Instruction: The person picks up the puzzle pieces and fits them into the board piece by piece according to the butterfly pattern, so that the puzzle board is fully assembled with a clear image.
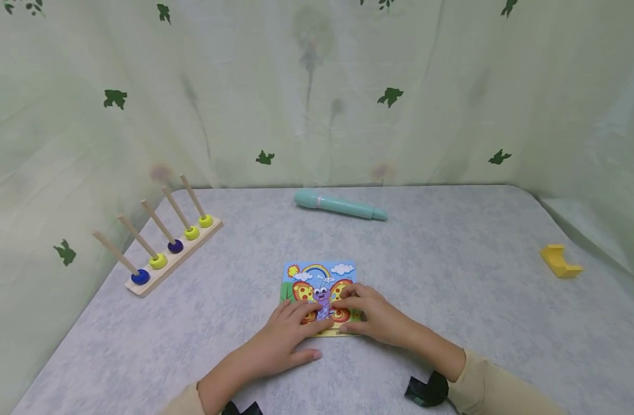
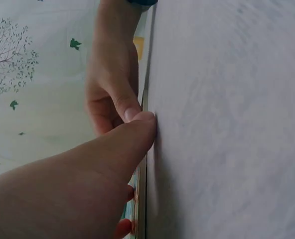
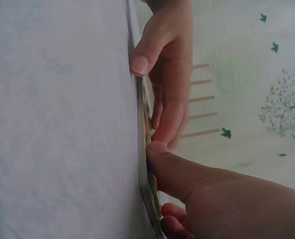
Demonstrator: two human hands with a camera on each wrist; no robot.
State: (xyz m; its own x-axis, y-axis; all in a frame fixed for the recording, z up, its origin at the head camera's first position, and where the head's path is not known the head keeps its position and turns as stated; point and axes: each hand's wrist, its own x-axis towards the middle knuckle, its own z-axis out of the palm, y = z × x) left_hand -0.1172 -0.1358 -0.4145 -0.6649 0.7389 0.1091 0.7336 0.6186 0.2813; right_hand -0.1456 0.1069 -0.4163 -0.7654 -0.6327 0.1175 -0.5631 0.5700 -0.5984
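A flat butterfly jigsaw puzzle [image 1: 317, 280] lies on the grey table, its picture showing a sun, a rainbow and a purple butterfly with red and yellow wings. My left hand [image 1: 286, 341] rests over its lower left part with fingers spread, the thumb on the table in front of the near edge. On the lower right part, my right hand [image 1: 380, 316] touches the picture with its fingertips and thumb, fingers slightly bent. Seen edge-on in the right wrist view, the puzzle [image 3: 143, 169] lies under both hands. The fingers hide parts of the wings.
Back left stands a wooden peg rack [image 1: 179, 262] with several upright pegs carrying blue and yellow beads. A teal pen-shaped toy [image 1: 343, 206] lies near the far edge. At the right is a yellow curved block [image 1: 559, 262]. A leaf-patterned curtain [image 1: 327, 127] surrounds the table.
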